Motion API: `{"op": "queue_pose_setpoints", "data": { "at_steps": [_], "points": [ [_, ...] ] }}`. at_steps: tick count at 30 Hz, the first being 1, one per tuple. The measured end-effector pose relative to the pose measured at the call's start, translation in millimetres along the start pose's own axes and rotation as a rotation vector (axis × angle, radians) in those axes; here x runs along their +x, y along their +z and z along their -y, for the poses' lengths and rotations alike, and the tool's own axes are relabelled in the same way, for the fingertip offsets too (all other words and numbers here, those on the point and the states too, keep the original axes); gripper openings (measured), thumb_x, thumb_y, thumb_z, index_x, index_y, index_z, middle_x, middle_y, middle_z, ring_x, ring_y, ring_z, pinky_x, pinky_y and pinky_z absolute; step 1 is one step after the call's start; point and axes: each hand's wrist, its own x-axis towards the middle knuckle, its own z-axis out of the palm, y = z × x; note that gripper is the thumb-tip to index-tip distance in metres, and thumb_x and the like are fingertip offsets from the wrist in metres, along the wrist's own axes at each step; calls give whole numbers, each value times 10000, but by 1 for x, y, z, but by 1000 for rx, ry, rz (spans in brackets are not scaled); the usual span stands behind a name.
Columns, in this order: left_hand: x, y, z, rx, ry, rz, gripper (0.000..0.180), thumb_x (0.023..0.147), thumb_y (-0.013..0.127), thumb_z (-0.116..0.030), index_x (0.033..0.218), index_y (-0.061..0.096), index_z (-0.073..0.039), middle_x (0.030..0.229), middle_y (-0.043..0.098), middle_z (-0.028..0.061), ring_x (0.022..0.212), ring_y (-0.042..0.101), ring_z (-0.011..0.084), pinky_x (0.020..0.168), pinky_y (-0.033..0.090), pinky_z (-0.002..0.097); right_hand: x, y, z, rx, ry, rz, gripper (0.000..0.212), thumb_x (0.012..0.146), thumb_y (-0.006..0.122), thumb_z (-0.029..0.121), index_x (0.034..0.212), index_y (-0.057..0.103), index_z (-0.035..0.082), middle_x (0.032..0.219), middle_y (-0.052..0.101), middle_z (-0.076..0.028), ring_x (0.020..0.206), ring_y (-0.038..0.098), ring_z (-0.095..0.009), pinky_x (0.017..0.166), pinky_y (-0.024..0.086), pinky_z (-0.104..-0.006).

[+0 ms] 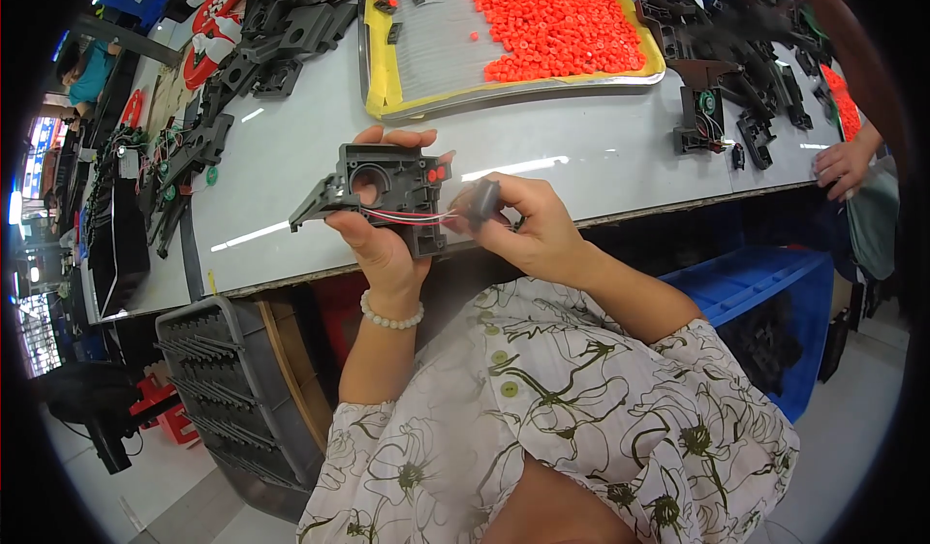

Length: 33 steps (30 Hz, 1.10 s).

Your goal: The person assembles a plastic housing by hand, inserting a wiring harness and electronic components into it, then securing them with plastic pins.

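Note:
My left hand [383,258], with a beaded bracelet at the wrist, grips a dark grey plastic housing [415,178] just above the table's near edge. A round opening shows in the housing, and two small red pieces [437,173] sit at its right side. Thin red, white and dark wires [402,218] run across its lower part toward my right hand [542,226]. Between the thumb and fingers of that hand is a dark grey cylindrical part [483,201], held close to the housing's right side. Fingers hide where the wires end.
A yellow-taped metal tray [384,84] beyond my hands holds many small orange-red pieces [572,26]. Dark plastic parts [276,45] lie at left and right [756,132]. Another person's hand [843,168] rests at the table's right edge. Below are a grey crate [237,321] and blue bin [809,265].

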Motion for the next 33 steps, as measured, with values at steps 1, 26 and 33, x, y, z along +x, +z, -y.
{"op": "queue_pose_setpoints", "data": {
  "at_steps": [1,26,33],
  "points": [
    [0,-1,1,-1,0,1,926,681,466,-751,1249,364,-28,1107,498,137,1089,495,282,891,469,431,0,-1,3,-1,0,0,148,787,597,14,934,602,1,778,596,-16,641,503,-67,599,410,-218],
    [-8,-2,-5,-83,-107,11,966,650,507,-753,1257,360,-17,1118,509,144,1056,516,262,880,472,381,-8,15,-9,440,84,-133,268,875,544,104,1110,474,-2,976,575,-79,866,548,-144,796,452,-285],
    [-18,-6,-6,-13,-89,11,943,670,544,-725,1258,358,-11,1113,512,167,978,554,220,845,473,345,5,6,5,-26,-243,-127,361,736,676,68,1047,501,8,856,590,-56,752,550,-129,689,455,-262]
  ]
}}
